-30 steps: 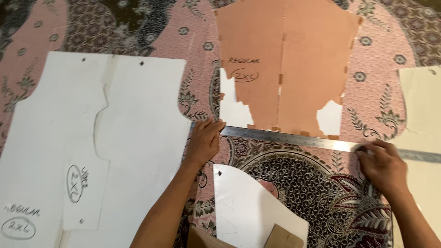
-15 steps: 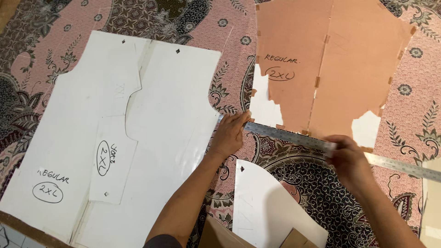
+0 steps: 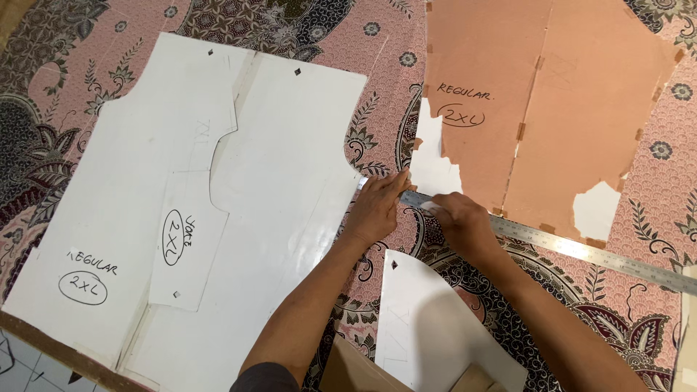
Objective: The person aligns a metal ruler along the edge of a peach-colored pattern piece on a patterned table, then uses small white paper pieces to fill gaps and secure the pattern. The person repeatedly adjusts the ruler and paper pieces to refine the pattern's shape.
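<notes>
Metal ruler (image 3: 581,250) lies flat on patterned fabric (image 3: 341,43), long axis running from frame centre down to the right edge. Left hand (image 3: 377,210) presses flat, fingers extended, on its upper-left end. Right hand (image 3: 465,225) just beside, fingers curled down on the ruler. White pattern piece (image 3: 181,203) left; tan pattern piece (image 3: 552,94) upper right.

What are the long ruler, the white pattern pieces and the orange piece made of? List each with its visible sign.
Ruler: seemingly steel, grey, dull sheen, fine graduations.
White pattern pieces: likely stiff paper or card, matte, lying flat with clean cut edges.
Orange piece: apparently thin cardboard, matte, with torn patches showing white underneath and taped seams.
</notes>
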